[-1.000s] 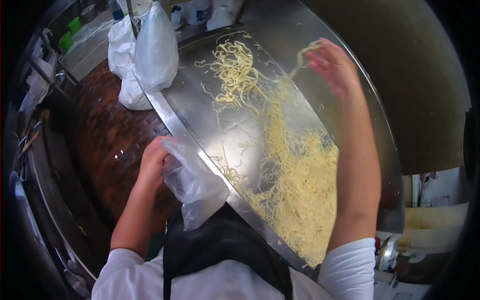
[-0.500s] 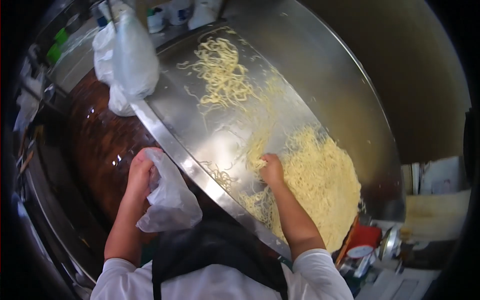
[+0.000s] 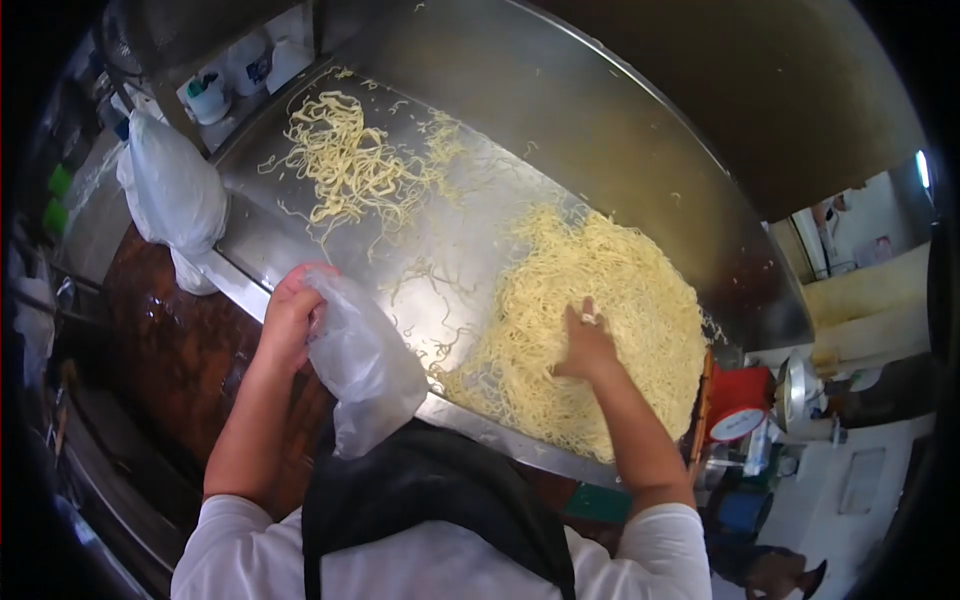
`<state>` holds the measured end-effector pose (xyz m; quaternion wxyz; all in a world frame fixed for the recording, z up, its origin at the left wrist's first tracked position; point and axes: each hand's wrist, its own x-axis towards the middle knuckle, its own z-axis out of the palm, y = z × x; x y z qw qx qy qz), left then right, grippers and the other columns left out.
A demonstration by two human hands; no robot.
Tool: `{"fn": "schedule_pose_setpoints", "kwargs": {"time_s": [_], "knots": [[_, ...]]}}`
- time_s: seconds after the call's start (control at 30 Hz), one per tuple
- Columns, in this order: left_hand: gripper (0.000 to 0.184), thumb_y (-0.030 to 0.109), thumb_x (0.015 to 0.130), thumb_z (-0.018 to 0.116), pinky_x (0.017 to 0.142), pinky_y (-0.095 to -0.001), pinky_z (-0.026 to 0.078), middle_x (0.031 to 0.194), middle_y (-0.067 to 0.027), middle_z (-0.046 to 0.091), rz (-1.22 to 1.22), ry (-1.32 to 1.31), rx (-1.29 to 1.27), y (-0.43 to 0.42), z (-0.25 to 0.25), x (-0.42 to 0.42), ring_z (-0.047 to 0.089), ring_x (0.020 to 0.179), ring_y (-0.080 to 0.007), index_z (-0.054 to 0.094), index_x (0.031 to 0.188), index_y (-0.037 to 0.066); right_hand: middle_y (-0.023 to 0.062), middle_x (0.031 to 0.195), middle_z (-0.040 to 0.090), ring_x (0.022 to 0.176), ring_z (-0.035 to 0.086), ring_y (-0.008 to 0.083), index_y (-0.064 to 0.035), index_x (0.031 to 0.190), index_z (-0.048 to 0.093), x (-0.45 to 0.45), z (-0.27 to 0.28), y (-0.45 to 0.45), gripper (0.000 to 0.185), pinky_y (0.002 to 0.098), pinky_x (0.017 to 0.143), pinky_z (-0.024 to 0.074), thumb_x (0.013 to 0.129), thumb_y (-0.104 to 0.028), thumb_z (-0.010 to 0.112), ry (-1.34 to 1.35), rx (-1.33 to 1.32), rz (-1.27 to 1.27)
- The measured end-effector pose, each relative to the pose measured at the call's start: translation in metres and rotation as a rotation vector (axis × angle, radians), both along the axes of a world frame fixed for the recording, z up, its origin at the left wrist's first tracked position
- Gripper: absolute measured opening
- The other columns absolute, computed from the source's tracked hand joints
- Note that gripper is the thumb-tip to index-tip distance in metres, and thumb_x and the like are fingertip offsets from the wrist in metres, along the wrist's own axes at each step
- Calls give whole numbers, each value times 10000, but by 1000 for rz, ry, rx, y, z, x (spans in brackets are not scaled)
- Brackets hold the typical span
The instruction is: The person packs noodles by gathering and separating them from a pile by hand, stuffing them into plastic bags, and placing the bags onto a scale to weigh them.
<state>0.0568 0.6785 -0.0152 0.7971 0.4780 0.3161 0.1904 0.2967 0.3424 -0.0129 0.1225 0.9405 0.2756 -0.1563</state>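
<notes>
My left hand [image 3: 295, 318] is closed on the top of a translucent plastic bag [image 3: 365, 370], which hangs down beside the metal counter's front edge. The bag looks mostly slack. On the right, my right hand [image 3: 586, 340] rests on a large heap of pale yellow noodles [image 3: 640, 320], its fingers spread and touching the strands. A smaller pile of thicker noodles [image 3: 345, 160] lies toward the far left of the counter. Loose strands are scattered between the two piles.
The metal counter [image 3: 480, 165] has a tall back wall [image 3: 560, 90] and a raised front edge [image 3: 235, 285]. Filled white plastic bags [image 3: 175, 185] hang at its left corner. A red scale [image 3: 738, 400] stands right of the heap. A person [image 3: 775, 570] is at the lower right.
My right hand has moved right from the counter's middle onto the big heap, and its fingers have opened. Noodles from the middle now lie nearer the heap. My left hand still holds the bag.
</notes>
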Motion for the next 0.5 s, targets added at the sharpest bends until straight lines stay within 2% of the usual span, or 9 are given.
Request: {"fn": "schedule_pose_setpoints", "kwargs": {"time_s": [0.07, 0.17, 0.2, 0.27, 0.4, 0.5], "knots": [[241, 13, 777, 479, 396, -201, 233, 577, 56, 460, 15, 28, 38, -9, 6, 3, 337, 423, -33, 604, 981, 41, 155, 1488, 207, 1278, 375, 329, -99, 1315, 450, 9, -16, 23, 796, 394, 976, 408, 598, -242, 766, -71, -43, -99], [240, 18, 783, 484, 390, -202, 218, 557, 63, 439, 24, 83, 63, -14, 11, -3, 323, 413, -27, 607, 987, 43, 168, 1435, 319, 1256, 397, 329, -88, 1256, 506, 39, -55, 30, 693, 406, 938, 438, 607, -186, 730, -101, 250, -174], [239, 19, 785, 485, 389, -202, 212, 549, 65, 431, 23, 100, 65, -14, 12, -7, 317, 409, -25, 607, 989, 43, 143, 1382, 410, 1149, 484, 342, -63, 1199, 547, 39, -49, 34, 609, 432, 914, 439, 616, -156, 695, -83, 298, -183], [189, 64, 810, 520, 399, -193, 242, 607, 56, 492, 26, 90, 97, -15, 12, -15, 354, 430, -20, 611, 974, 42, 161, 1282, 501, 1098, 525, 347, -50, 1166, 568, 40, -52, 29, 553, 400, 903, 450, 629, -124, 674, -21, 506, -272], [174, 87, 825, 532, 395, -188, 252, 627, 52, 516, 10, 64, 115, -12, 18, -21, 364, 431, -17, 609, 973, 38, 166, 1087, 616, 967, 608, 325, -18, 1152, 568, 32, -38, 14, 498, 333, 859, 471, 667, -87, 662, -51, 871, -344], [182, 67, 823, 525, 387, -190, 245, 617, 53, 506, 39, 49, 93, -13, 18, -18, 350, 419, -14, 601, 985, 33, 136, 1033, 628, 951, 607, 242, 22, 1108, 575, 29, 19, 4, 417, 289, 841, 464, 696, -19, 626, -69, 1221, -271]]}}
